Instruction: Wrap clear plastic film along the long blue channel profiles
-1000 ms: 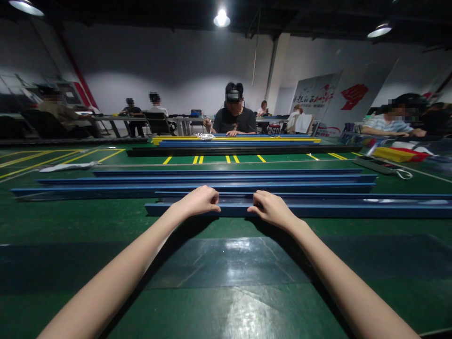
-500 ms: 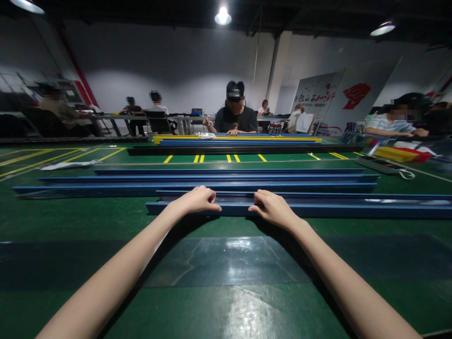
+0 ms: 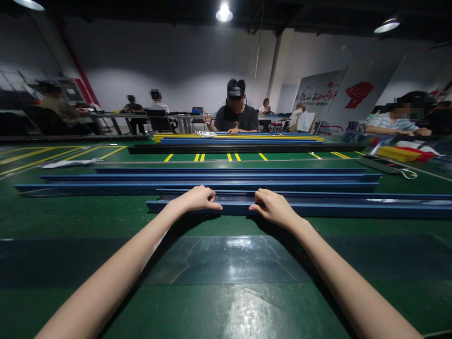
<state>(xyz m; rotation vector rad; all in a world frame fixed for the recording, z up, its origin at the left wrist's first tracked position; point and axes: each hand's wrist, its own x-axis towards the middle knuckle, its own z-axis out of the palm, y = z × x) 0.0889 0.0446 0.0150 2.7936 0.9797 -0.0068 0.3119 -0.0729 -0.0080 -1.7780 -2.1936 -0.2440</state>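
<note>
Blue channel (image 3: 236, 208) lies crosswise beneath the left hand (image 3: 197, 198) and right hand (image 3: 272, 205), both half-curled and gripping its near wall, hidden fingertips apparently inside, where even pressure from each should keep it straight.

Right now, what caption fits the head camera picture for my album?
Left hand and right hand at a blue channel on a green table.

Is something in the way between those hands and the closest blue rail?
Nothing visible: the left hand and right hand are both right at the blue rail. The clear sheet lies on this side of it, not between.
</note>
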